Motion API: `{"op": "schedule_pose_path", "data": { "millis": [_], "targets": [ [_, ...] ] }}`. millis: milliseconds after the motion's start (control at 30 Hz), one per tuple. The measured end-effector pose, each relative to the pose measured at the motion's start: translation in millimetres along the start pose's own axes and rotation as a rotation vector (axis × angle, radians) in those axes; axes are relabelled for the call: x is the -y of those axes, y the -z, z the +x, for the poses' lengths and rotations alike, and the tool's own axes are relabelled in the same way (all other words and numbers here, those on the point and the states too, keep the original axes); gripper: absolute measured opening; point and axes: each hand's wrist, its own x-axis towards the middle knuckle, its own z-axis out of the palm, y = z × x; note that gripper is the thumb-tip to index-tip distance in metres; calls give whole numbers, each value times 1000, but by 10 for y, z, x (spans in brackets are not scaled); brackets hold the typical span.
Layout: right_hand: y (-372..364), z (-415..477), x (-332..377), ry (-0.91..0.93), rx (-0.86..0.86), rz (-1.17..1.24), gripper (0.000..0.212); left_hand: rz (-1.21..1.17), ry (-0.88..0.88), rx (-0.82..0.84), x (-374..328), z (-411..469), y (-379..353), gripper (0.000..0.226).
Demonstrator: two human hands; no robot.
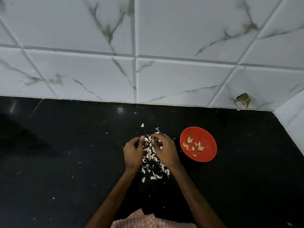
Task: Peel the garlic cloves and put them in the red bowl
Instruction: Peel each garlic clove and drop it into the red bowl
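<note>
My left hand [133, 152] and my right hand [165, 149] meet over a heap of garlic skins [152, 159] on the black counter [65, 162]. Both have curled fingers. My left hand pinches a small garlic clove [145, 139] at its fingertips, and my right hand's fingers touch it from the right. The red bowl [207, 142] stands just right of my right hand and holds several peeled cloves [194, 146]. One loose clove [142, 125] lies on the counter behind the heap.
A white marble-patterned tiled wall [148, 63] rises behind the counter and a side wall [291, 119] closes the right corner. Bits of skin are scattered across the counter. A checked cloth [143, 219] shows at the bottom edge.
</note>
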Motion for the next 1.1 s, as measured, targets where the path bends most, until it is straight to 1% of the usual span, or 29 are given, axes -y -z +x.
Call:
{"op": "schedule_pose_path", "data": {
  "millis": [100,200,300,367,400,433,533,600,700,833,967,1100],
  "targets": [
    [-17,1,69,-10,-8,60,15,59,-34,-10,20,-11,6,28],
    [-66,26,122,-9,-18,51,10,91,-47,-5,-3,-29,-12,25],
    [-100,39,144,-30,-35,-25,5,200,-75,38,-62,-56,-44,30],
    [-86,44,151,-25,-49,-101,7,264,-50,104,-87,-66,-60,34],
    [-68,52,148,-16,-50,-113,9,252,-11,142,-89,-53,-59,36],
    [-50,64,142,-9,-41,-106,11,184,46,195,-94,-31,-47,38],
    [21,89,102,-23,6,10,23,-205,275,344,-141,-27,-5,40],
    [57,100,88,-26,37,112,23,-289,368,378,-222,-41,21,41],
    [86,109,88,-73,80,243,14,-289,330,401,-294,-65,33,42],
    [115,112,95,-69,95,297,4,-287,333,413,-284,-47,80,40],
    [136,103,149,-41,104,303,8,-304,369,406,-297,-46,96,42],
    [132,85,167,-31,94,269,6,-331,362,388,-293,-60,90,44]
  ]
}}
